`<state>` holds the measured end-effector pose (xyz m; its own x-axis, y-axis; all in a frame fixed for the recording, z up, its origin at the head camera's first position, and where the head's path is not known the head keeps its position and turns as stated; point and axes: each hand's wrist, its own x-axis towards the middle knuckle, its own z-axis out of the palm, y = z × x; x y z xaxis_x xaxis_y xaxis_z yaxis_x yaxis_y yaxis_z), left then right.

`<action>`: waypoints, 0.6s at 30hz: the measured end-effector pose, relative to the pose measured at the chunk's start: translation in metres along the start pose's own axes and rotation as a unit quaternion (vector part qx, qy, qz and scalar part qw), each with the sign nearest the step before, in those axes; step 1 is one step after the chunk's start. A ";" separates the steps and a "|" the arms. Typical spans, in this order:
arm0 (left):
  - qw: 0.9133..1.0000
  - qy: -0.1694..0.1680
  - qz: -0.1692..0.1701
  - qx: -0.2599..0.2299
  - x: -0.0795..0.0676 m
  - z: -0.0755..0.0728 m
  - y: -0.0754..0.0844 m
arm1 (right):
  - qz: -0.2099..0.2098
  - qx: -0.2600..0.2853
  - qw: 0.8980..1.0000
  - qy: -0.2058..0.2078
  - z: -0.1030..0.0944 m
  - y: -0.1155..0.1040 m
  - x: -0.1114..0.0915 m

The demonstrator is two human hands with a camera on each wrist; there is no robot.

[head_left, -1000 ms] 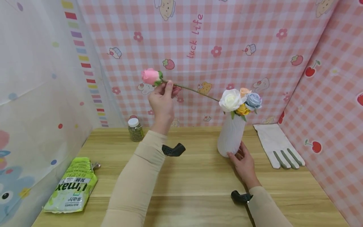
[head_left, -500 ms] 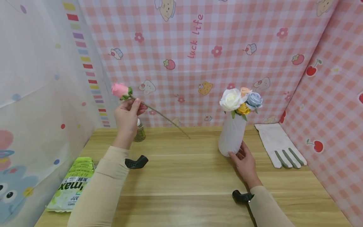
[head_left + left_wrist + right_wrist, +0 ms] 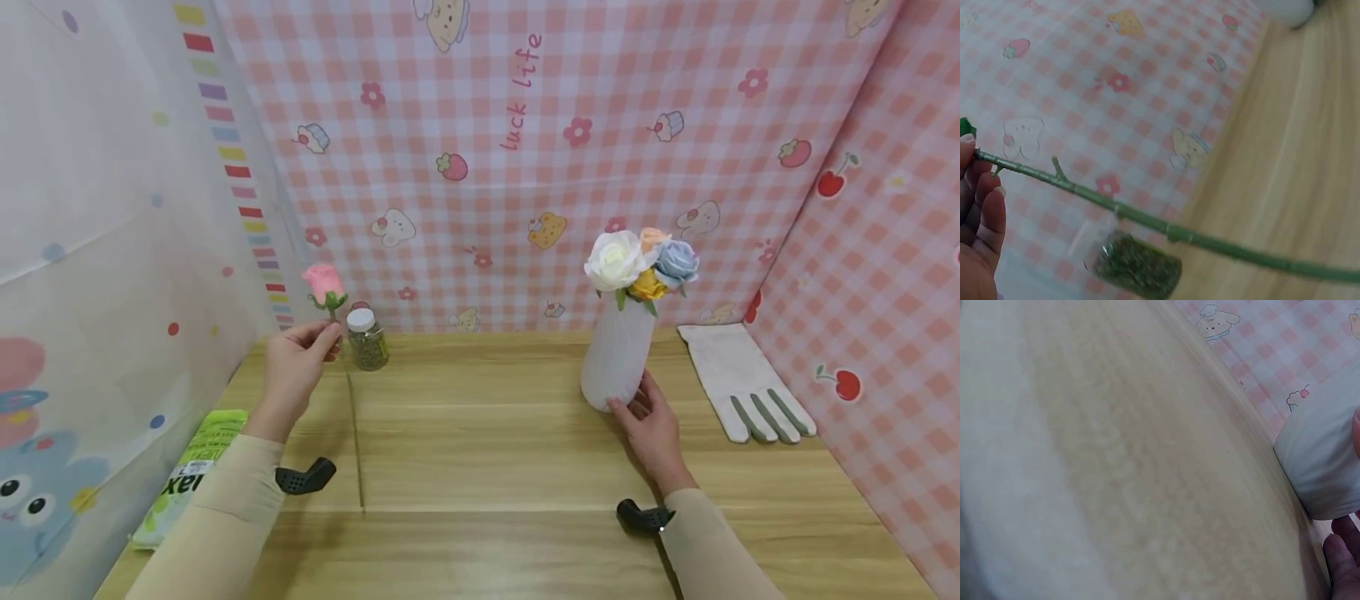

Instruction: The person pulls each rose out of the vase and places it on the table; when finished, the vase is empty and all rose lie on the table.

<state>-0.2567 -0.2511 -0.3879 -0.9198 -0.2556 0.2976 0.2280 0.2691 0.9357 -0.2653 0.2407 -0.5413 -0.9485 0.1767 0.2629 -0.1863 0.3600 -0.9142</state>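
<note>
Pink rose (image 3: pixel 325 284) is pinched upright in left hand (image 3: pixel 296 367); right hand (image 3: pixel 654 435) grips white vase (image 3: pixel 618 354).

Pink rose (image 3: pixel 323 284): soft matt petals that look like cloth. Its green stem (image 3: pixel 1141 217) looks like plastic, with a slight sheen and small rough nubs. The white rose (image 3: pixel 613 261) and blue rose (image 3: pixel 676 262) have the same matt, fabric-like petals. The vase (image 3: pixel 617 354) is matt white, its surface finely ridged. The jar (image 3: pixel 367 348) is clear and glossy, glass or plastic, with a smooth white lid (image 3: pixel 361 318). The bag (image 3: pixel 213 437) looks like printed plastic film. The glove (image 3: pixel 720 358) is matt cloth; the sleeves (image 3: pixel 217 508) are smooth fabric. Wood grain runs across the smooth table (image 3: pixel 480 467), which has a faint sheen. The backdrop (image 3: pixel 480 125) is a printed sheet, lightly creased.
</note>
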 end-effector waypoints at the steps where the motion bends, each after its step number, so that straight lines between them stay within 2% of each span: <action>1: 1.000 -0.002 -0.005 0.008 -0.002 -0.003 -0.005 | 0.001 0.003 1.000 0.000 0.000 -0.001 0.000; 6: 0.998 -0.003 -0.022 0.065 -0.013 -0.011 -0.029 | 0.009 0.021 1.000 -0.007 -0.002 -0.013 -0.003; 12: 0.992 -0.015 -0.018 0.127 -0.019 -0.018 -0.055 | -0.003 0.031 0.999 -0.014 -0.006 -0.032 -0.009; 18: 0.984 -0.046 -0.031 0.169 -0.026 -0.025 -0.080 | -0.001 0.007 1.000 -0.009 -0.003 -0.012 -0.004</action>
<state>-0.2434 -0.2891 -0.4659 -0.9570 -0.2012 0.2092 0.0655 0.5523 0.8311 -0.2590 0.2386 -0.5301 -0.9527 0.1593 0.2589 -0.1915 0.3471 -0.9181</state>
